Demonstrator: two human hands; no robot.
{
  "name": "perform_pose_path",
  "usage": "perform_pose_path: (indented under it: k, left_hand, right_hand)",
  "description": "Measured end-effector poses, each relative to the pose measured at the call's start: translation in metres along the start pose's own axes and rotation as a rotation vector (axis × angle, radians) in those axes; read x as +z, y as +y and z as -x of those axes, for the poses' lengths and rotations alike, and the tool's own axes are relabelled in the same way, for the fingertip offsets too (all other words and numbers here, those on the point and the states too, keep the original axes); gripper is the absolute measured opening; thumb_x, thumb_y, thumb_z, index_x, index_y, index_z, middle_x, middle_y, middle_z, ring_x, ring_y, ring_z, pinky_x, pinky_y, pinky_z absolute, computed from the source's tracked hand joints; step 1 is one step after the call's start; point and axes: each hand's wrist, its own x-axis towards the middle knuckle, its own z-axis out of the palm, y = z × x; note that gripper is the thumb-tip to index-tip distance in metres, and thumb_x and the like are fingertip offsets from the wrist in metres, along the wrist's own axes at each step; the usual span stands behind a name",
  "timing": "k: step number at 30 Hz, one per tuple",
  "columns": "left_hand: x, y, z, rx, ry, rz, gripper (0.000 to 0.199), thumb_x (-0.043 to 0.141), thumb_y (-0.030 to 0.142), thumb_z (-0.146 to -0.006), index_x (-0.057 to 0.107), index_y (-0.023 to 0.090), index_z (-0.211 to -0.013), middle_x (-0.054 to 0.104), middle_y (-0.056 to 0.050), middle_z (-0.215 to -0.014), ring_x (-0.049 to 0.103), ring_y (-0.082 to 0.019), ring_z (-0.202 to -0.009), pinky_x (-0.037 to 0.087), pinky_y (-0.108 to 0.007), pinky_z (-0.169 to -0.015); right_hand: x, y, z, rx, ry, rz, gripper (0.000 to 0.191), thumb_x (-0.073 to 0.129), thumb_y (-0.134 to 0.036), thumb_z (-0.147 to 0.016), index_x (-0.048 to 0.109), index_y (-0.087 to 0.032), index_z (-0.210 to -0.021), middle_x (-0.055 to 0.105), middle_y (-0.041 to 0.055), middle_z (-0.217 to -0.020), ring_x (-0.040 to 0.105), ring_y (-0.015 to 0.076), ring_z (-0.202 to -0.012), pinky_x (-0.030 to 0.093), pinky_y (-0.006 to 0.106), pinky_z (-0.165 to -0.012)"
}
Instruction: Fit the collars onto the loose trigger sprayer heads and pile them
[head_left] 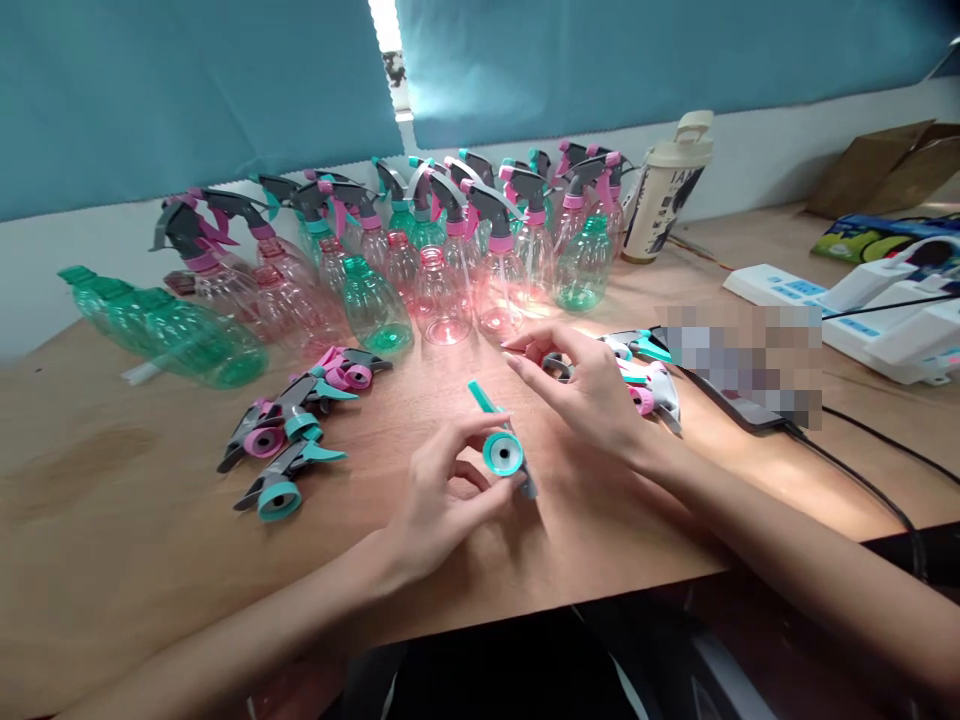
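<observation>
My left hand [450,480] grips a teal and grey trigger spray head [503,454] between thumb and fingers. Its round teal collar faces me, and the teal trigger sticks out beyond the fingertips. Slightly higher and to the right, my right hand [589,390] hovers with thumb and index fingertips close together in a pinch. Whatever lies between those tips is too small to make out. Left of my hands, loose pink and teal spray heads [292,435] lie in a group. More spray heads [649,385] lie partly hidden behind my right hand.
Clear pink and green bottles crowd the back, many with spray heads on, some open-necked like the pink bottle [442,300]. Green bottles [165,325] lean at left. At right are a cream tumbler [664,190], a white power strip [787,290], a partly blurred phone, cables and a cardboard box [877,165].
</observation>
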Motion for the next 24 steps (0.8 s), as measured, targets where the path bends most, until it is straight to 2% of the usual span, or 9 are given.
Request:
perform_pose_path:
  k: [5,8,10,12,15,18,21,24]
  left_hand:
    - [0.023,0.008,-0.031,0.165,-0.020,-0.026,0.032,0.061,0.008,-0.078,0.056,0.019,-0.108,0.057,-0.004,-0.103,0.062,-0.012,-0.083,0.056,-0.016,-0.059]
    - [0.043,0.008,-0.058,0.245,0.025,-0.001,0.027,0.062,0.010,-0.079,0.054,0.017,-0.104,0.057,-0.004,-0.103,0.062,-0.011,-0.081,0.056,-0.018,-0.061]
    - [0.055,0.005,-0.077,0.291,0.046,-0.029,0.026,0.062,0.014,-0.082,0.052,0.016,-0.105,0.058,-0.006,-0.105,0.063,-0.012,-0.082,0.057,-0.021,-0.064]
    - [0.065,0.001,-0.094,0.323,0.041,-0.170,0.028,0.061,0.016,-0.083,0.051,0.016,-0.109,0.060,-0.007,-0.107,0.064,-0.014,-0.086,0.056,-0.025,-0.070]
    - [0.073,-0.007,-0.111,0.327,0.020,-0.373,0.025,0.063,0.016,-0.083,0.054,0.016,-0.107,0.064,-0.007,-0.104,0.062,-0.021,-0.096,0.050,-0.039,-0.086]
    - [0.070,-0.013,-0.111,0.315,-0.020,-0.449,0.028,0.067,0.020,-0.080,0.057,0.017,-0.106,0.066,-0.008,-0.104,0.058,-0.027,-0.103,0.041,-0.050,-0.095]
    - [0.057,-0.013,-0.098,0.316,-0.061,-0.491,0.036,0.067,0.026,-0.081,0.054,0.018,-0.113,0.063,-0.009,-0.113,0.055,-0.026,-0.109,0.040,-0.046,-0.097]
    - [0.034,-0.008,-0.077,0.300,-0.096,-0.525,0.032,0.061,0.026,-0.086,0.053,0.016,-0.115,0.061,-0.010,-0.114,0.054,-0.024,-0.110,0.043,-0.041,-0.095]
  right_hand:
    - [-0.039,-0.005,0.009,0.076,0.062,0.019,0.013,0.061,-0.028,-0.084,0.061,-0.020,-0.094,0.062,-0.0012,-0.074,0.060,0.0137,-0.068,0.048,0.029,-0.067]
    - [-0.067,-0.001,0.018,0.123,0.158,0.075,0.015,0.062,-0.032,-0.083,0.062,-0.022,-0.095,0.064,0.0011,-0.079,0.062,0.0170,-0.075,0.050,0.032,-0.071]
    - [-0.082,0.003,0.024,0.151,0.200,0.115,0.018,0.064,-0.034,-0.082,0.062,-0.023,-0.095,0.066,0.0035,-0.086,0.063,0.0197,-0.080,0.051,0.034,-0.071]
    - [-0.092,0.007,0.030,0.166,0.221,0.158,0.019,0.065,-0.035,-0.081,0.063,-0.023,-0.095,0.067,0.0047,-0.091,0.064,0.0211,-0.082,0.051,0.035,-0.071]
    - [-0.096,0.012,0.039,0.174,0.207,0.229,0.019,0.063,-0.036,-0.082,0.062,-0.022,-0.095,0.067,0.0042,-0.090,0.064,0.0207,-0.082,0.050,0.035,-0.072]
    - [-0.090,0.014,0.046,0.168,0.145,0.292,0.017,0.061,-0.034,-0.084,0.061,-0.021,-0.095,0.066,0.0022,-0.080,0.064,0.0192,-0.076,0.049,0.033,-0.069]
    - [-0.080,0.014,0.051,0.115,0.075,0.311,0.014,0.060,-0.030,-0.084,0.060,-0.021,-0.095,0.064,0.0008,-0.074,0.062,0.0178,-0.070,0.048,0.032,-0.067]
    - [-0.068,0.013,0.049,0.053,0.019,0.315,0.010,0.059,-0.026,-0.084,0.060,-0.021,-0.093,0.063,0.0013,-0.077,0.061,0.0171,-0.069,0.047,0.030,-0.064]
